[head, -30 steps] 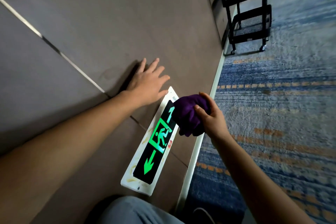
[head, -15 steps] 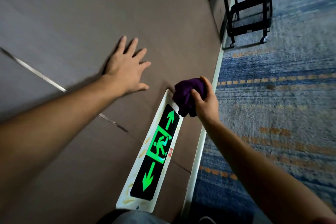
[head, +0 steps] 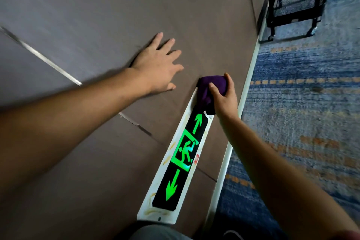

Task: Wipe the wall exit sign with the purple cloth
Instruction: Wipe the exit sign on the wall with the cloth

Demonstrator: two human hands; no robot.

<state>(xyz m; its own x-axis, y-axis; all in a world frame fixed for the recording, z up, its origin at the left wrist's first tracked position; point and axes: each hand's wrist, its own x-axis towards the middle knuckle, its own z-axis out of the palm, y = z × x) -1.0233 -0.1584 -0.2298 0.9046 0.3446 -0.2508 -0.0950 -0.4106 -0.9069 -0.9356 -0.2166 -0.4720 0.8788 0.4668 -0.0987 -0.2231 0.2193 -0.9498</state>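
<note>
the left hand lies flat with its palm down, fingers spread and straight, thumb angled out toward the right. its bare forearm runs back to the lower left of the view, fully extended. the right hand is curled in a loose fist around a bunched soft purple cloth, thumb across the near side and index finger arched over the top. the right wrist is bent slightly, and its bare forearm stretches back toward the lower right corner. the two hands sit near each other but apart, the left a little farther forward.
</note>
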